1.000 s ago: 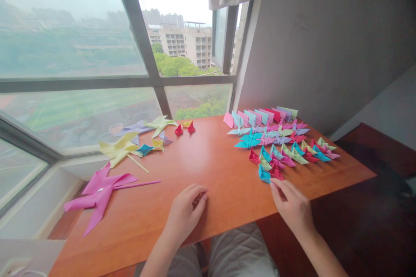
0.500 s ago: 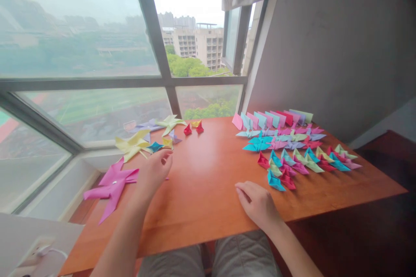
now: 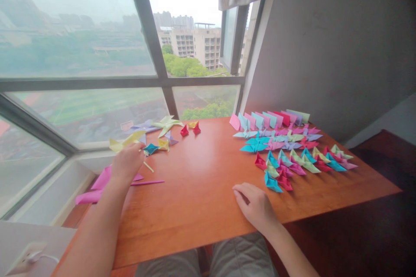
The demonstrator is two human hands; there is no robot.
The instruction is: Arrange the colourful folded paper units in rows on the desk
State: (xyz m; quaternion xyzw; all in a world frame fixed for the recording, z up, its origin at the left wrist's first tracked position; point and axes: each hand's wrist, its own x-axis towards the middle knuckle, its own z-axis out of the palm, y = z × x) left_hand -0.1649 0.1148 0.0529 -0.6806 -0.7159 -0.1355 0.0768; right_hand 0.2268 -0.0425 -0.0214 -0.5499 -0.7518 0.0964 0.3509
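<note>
My left hand (image 3: 128, 162) is over the left side of the table, against the yellow paper pinwheel (image 3: 118, 143). It covers the pinwheel's middle, and its fingertips are largely hidden, so its grip does not show. Just right of these fingers sits a blue paper boat (image 3: 151, 149). Beneath the left forearm lies a pink pinwheel (image 3: 103, 179), partly covered, with its pink stick (image 3: 148, 182) pointing right. My right hand (image 3: 255, 205) rests at the table's front edge, loosely curled, a gap between thumb and forefinger, nothing in it. Several folded paper boats (image 3: 282, 182) lie beyond it to the right.
Pale green (image 3: 167, 124) and lilac pinwheels (image 3: 143, 127) lie by the window. Red folded pieces (image 3: 196, 128) sit near the table's back edge. On the right, several paper cranes (image 3: 256, 143) stand in rows before a line of folded cards (image 3: 263, 120). The wooden table (image 3: 195, 199) spans the front.
My left hand has moved left and a little down, from beside the blue boat onto the yellow pinwheel. The pink stick now shows. My right hand stays in place; the view shifts slightly.
</note>
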